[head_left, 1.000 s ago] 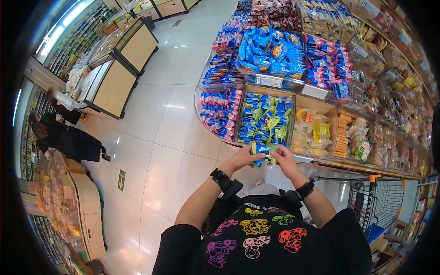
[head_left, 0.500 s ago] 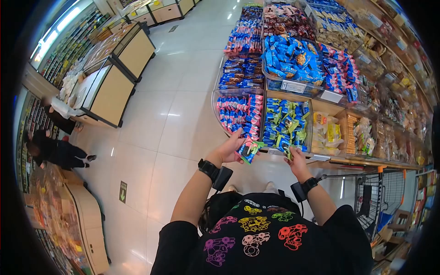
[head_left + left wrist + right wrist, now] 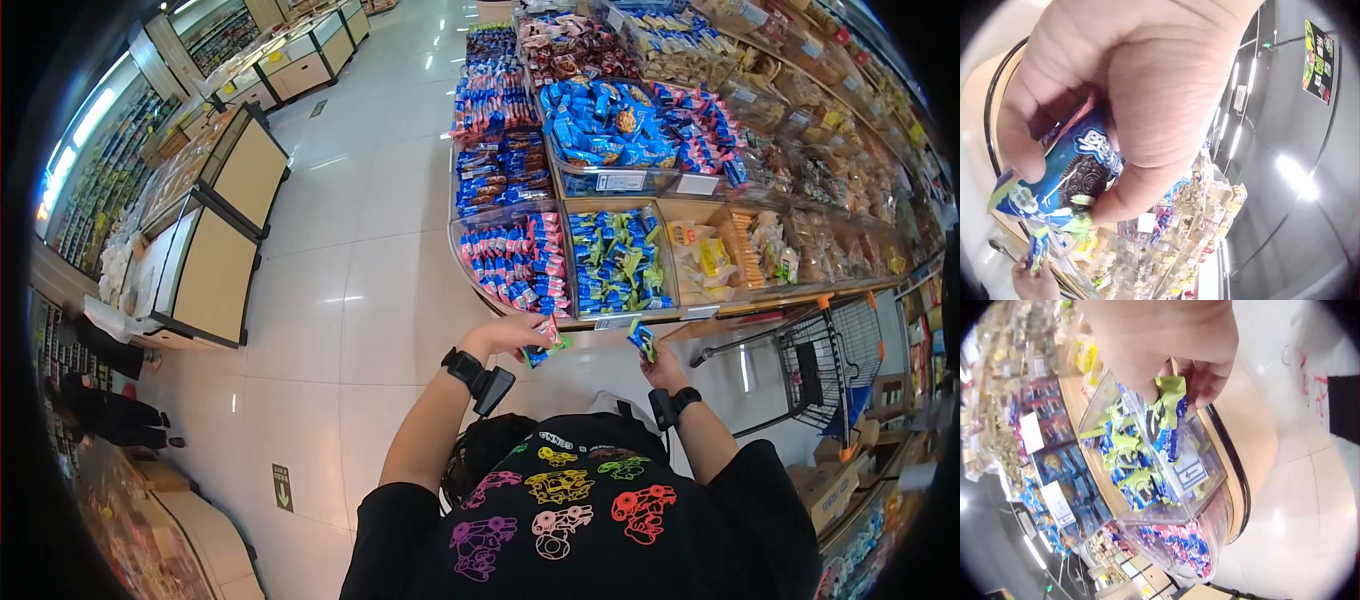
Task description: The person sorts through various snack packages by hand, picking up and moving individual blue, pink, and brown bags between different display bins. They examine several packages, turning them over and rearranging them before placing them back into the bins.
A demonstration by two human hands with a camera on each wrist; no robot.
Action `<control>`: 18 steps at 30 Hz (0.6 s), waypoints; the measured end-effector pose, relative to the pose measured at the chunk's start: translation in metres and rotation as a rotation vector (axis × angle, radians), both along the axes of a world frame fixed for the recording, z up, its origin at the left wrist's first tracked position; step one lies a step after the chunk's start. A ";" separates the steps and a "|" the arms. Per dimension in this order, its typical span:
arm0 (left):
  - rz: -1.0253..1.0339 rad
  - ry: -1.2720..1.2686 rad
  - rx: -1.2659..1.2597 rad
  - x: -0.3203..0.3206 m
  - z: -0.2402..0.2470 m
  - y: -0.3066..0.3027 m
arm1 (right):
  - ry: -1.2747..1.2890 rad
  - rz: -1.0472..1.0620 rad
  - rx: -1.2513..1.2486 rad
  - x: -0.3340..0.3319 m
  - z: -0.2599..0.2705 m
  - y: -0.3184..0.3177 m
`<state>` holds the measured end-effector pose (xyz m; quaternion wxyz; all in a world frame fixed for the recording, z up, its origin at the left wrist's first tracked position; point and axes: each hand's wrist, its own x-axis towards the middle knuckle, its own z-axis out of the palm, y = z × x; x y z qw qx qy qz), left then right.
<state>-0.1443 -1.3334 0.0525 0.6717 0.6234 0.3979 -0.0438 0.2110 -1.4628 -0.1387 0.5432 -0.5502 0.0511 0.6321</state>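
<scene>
My left hand (image 3: 510,337) grips a blue and green cookie packet (image 3: 1079,172) printed with a dark sandwich cookie. A pinkish wrapper edge (image 3: 1071,120) shows behind that packet, under the fingers. To the right, my right hand (image 3: 663,370) pinches another blue and green packet (image 3: 1168,419) by its green end, just in front of the bin's front edge. Similar packets fill the clear-walled bin (image 3: 620,255) before me. Beside it on the left, a rounded bin holds pink and blue packets (image 3: 515,262); my left hand is close to its front.
Blue cookie bags (image 3: 610,120) sit in a raised tray behind the bins. A shopping cart (image 3: 830,360) stands at the right. Bread packs (image 3: 705,255) lie in the bin right of the green packets. Two people (image 3: 110,410) are far left, past counters (image 3: 215,250).
My hands were together at a blue and green packet, then parted. The right hand now holds a packet out from the bin, while the left keeps its hold. The head view has shifted.
</scene>
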 end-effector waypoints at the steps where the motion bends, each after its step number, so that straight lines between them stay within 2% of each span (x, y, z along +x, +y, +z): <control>1: 0.000 -0.007 -0.005 -0.005 -0.002 0.002 | -0.027 -0.015 -0.049 0.004 -0.002 -0.003; 5: 0.048 -0.027 0.016 -0.030 -0.022 0.015 | 0.024 -0.008 -0.016 0.007 0.015 -0.005; 7: 0.209 0.033 0.083 -0.042 -0.038 0.031 | -0.195 -0.007 0.000 -0.015 0.056 0.006; 8: 0.211 0.027 0.079 -0.044 -0.041 0.037 | -0.201 -0.006 -0.003 -0.015 0.062 0.016; 10: 0.367 0.035 0.142 -0.048 -0.048 0.049 | -0.517 0.218 0.127 -0.014 0.071 0.036; 12: 0.388 0.046 0.106 -0.046 -0.063 0.068 | -0.549 0.218 0.130 -0.022 0.084 0.068; 14: 0.319 0.051 0.196 -0.042 -0.073 0.083 | -0.841 0.383 0.187 -0.025 0.082 0.096; 15: 0.316 0.061 0.185 -0.040 -0.079 0.091 | -0.830 0.386 0.176 -0.027 0.077 0.105; 17: 0.252 -0.033 0.335 -0.037 -0.093 0.105 | -1.565 0.780 0.129 -0.037 0.065 0.121; 18: 0.246 -0.017 0.326 -0.039 -0.097 0.114 | -1.545 0.783 0.125 -0.050 0.069 0.128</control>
